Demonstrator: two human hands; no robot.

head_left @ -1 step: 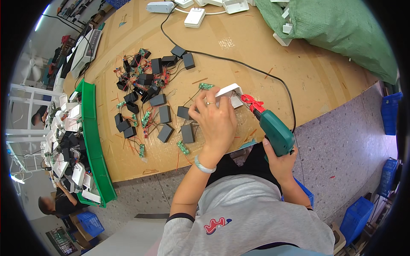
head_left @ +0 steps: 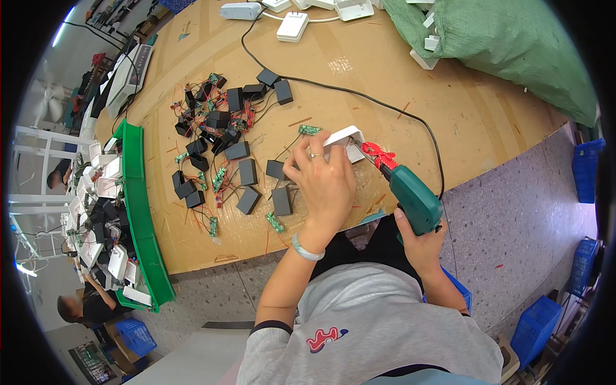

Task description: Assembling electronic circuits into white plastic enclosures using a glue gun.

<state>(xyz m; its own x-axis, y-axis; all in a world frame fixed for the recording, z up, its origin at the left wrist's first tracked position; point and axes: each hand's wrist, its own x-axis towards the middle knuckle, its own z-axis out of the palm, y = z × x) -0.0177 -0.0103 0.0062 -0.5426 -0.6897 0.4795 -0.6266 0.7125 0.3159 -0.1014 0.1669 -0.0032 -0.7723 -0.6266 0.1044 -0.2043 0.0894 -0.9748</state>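
My left hand point(head_left: 323, 176) is closed round a white plastic casing point(head_left: 346, 133) near the table's front edge; its fingers hide part of the casing. In my right hand point(head_left: 420, 240) is a green corded power tool point(head_left: 416, 200), gripped by its handle. Red wrapping point(head_left: 379, 155) surrounds the tool's front end, and its thin metal tip reaches into the white casing. What the tip touches inside cannot be made out. Just beyond my left fingers lies a small green circuit board point(head_left: 310, 129). Black rectangular blocks point(head_left: 281, 201) with thin wires lie left of that hand.
A heap of black blocks point(head_left: 219, 119), wires and boards covers the table's left middle. Farther left, a green bin point(head_left: 133, 186) holds white casings. A green sack point(head_left: 507, 51) bulges over the far right. The black cord point(head_left: 385, 102) curves across the table. Blue crates point(head_left: 538, 324) stand at right.
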